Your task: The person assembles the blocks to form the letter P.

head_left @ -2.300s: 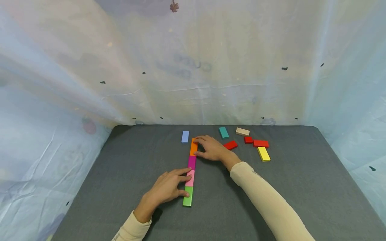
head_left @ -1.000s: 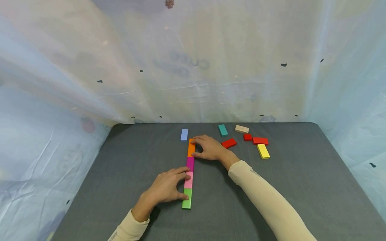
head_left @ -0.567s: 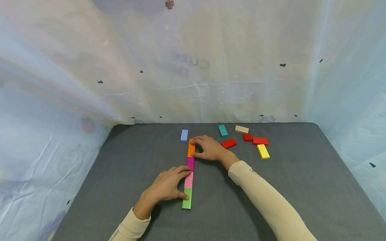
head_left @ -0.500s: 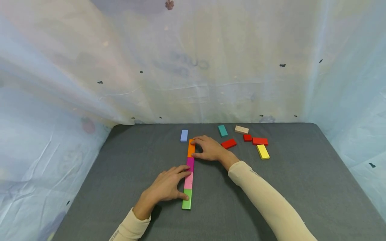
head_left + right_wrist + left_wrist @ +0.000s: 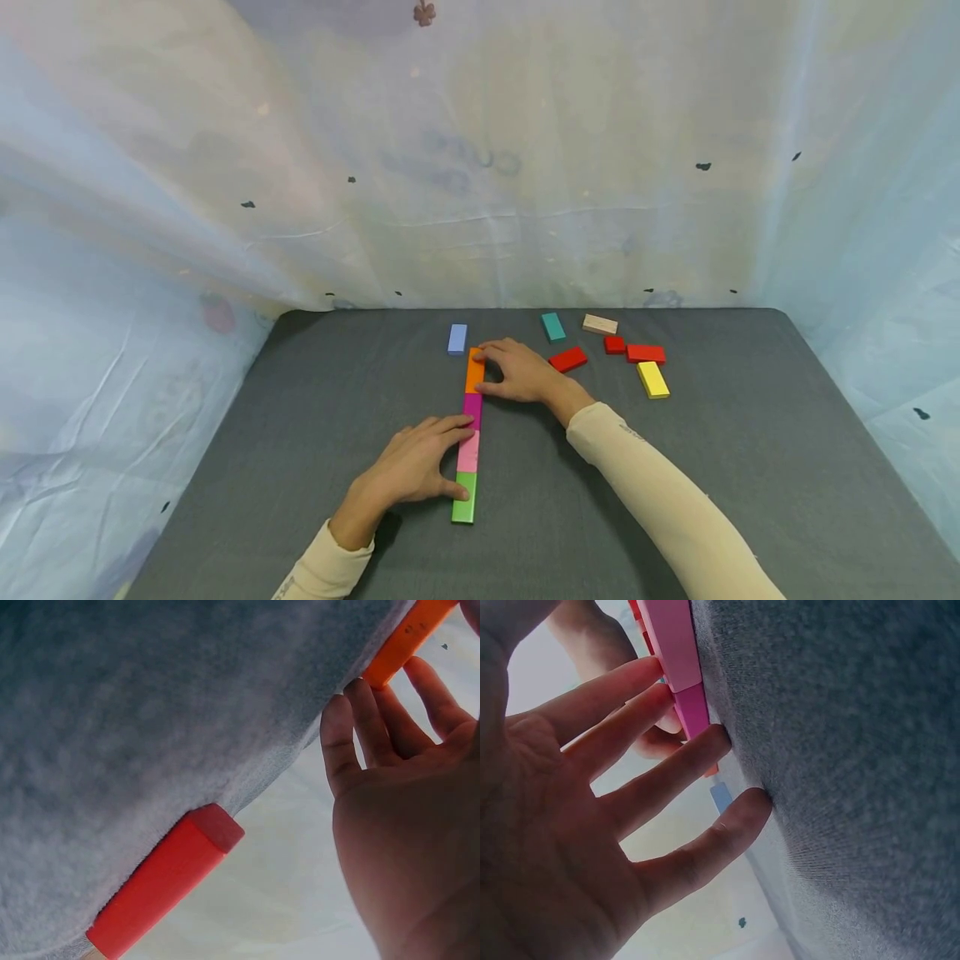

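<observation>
A straight row of coloured wooden blocks lies flat: orange (image 5: 474, 373), magenta (image 5: 472, 405), pink (image 5: 467, 454) and green (image 5: 467, 508), end to end. My left hand (image 5: 408, 462) is at the row's left side, its fingers spread, with fingertips by the magenta and pink blocks and the thumb on the green one. In the left wrist view, the lower fingertips of that hand (image 5: 592, 817) reach the cloth. My right hand (image 5: 521, 371) touches the orange block's right side, thumb near its lower end. The right wrist view has its relaxed fingers by the orange block's end.
On the grey cloth-covered table (image 5: 337, 375), a light blue block (image 5: 457, 339) lies beyond the row. Rightward lie teal (image 5: 553, 327), natural wood (image 5: 600, 324), red (image 5: 567, 359) and yellow (image 5: 654, 380) blocks, and further red ones. A pale curtain (image 5: 495, 167) hangs behind the table.
Since the earliest frame the row has shifted slightly left at the orange end. My left fingers have shifted slightly along the magenta and pink blocks. The other blocks lie as before.
</observation>
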`<state>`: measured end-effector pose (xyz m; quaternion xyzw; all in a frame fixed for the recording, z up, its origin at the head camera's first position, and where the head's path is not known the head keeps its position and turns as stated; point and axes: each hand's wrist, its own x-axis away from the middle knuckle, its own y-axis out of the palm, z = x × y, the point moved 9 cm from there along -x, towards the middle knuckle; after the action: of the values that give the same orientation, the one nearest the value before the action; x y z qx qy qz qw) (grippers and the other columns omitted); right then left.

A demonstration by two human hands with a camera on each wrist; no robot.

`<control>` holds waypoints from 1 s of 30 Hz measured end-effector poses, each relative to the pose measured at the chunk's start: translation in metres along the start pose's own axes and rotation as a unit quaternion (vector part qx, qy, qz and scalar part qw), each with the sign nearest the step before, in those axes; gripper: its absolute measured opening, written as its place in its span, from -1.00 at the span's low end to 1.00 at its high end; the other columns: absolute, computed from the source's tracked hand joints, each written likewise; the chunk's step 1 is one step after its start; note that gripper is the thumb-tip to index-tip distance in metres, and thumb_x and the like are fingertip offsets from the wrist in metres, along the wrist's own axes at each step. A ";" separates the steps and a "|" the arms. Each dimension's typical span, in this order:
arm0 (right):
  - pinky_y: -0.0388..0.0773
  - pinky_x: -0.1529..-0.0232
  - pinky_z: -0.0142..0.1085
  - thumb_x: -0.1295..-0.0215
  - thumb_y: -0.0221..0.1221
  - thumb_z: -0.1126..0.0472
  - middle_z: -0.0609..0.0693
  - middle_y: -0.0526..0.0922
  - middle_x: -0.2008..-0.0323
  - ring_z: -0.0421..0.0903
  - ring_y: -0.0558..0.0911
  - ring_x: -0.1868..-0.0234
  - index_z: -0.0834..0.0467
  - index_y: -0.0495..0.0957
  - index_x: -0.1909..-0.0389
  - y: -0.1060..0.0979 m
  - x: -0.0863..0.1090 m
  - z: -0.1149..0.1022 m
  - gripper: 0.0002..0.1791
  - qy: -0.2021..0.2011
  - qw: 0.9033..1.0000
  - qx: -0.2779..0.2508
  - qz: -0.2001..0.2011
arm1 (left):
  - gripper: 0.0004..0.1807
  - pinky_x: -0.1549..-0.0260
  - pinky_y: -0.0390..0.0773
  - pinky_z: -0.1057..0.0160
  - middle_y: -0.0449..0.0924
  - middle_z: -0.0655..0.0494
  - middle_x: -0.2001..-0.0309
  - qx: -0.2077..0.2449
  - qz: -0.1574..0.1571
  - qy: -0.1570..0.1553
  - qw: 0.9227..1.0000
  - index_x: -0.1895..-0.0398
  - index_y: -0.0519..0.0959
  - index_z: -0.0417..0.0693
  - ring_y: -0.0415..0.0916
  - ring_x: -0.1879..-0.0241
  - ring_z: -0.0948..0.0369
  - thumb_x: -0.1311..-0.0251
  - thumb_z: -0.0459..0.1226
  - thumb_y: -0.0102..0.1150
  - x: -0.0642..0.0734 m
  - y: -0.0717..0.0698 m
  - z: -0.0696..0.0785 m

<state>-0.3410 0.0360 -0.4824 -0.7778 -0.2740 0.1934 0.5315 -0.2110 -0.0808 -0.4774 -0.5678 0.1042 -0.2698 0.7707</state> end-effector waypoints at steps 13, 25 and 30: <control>0.31 -0.43 0.02 -0.29 0.16 -0.29 0.02 0.39 -0.43 0.05 0.38 -0.40 0.00 0.48 -0.31 0.002 0.000 0.001 -0.33 0.004 1.000 0.008 0.003 | 0.00 -0.14 0.44 -0.30 0.35 0.19 -0.44 0.003 -0.001 -0.006 1.000 -0.37 0.45 0.17 0.37 -0.33 0.06 0.24 0.22 0.55 0.000 0.000 0.000; 0.26 -0.45 0.07 -0.31 0.19 -0.21 0.02 0.28 -0.48 0.07 0.34 -0.44 0.03 0.48 -0.30 -0.002 -0.001 0.001 -0.37 -0.008 0.999 -0.008 0.032 | -0.01 -0.15 0.42 -0.32 0.34 0.17 -0.45 0.001 0.000 0.001 1.000 -0.38 0.44 0.16 0.36 -0.34 0.05 0.22 0.23 0.54 0.001 0.000 0.001; 0.29 -0.44 0.05 -0.35 0.17 -0.20 0.02 0.34 -0.45 0.07 0.36 -0.41 0.04 0.48 -0.30 -0.004 -0.005 0.000 -0.39 -0.012 0.999 -0.010 0.045 | -0.02 -0.16 0.40 -0.36 0.35 0.15 -0.44 0.001 0.000 0.000 1.000 -0.37 0.45 0.15 0.37 -0.34 0.03 0.21 0.21 0.54 0.001 0.000 0.001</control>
<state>-0.3456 0.0336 -0.4784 -0.7922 -0.2472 0.2234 0.5113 -0.2091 -0.0803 -0.4769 -0.5668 0.1042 -0.2698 0.7715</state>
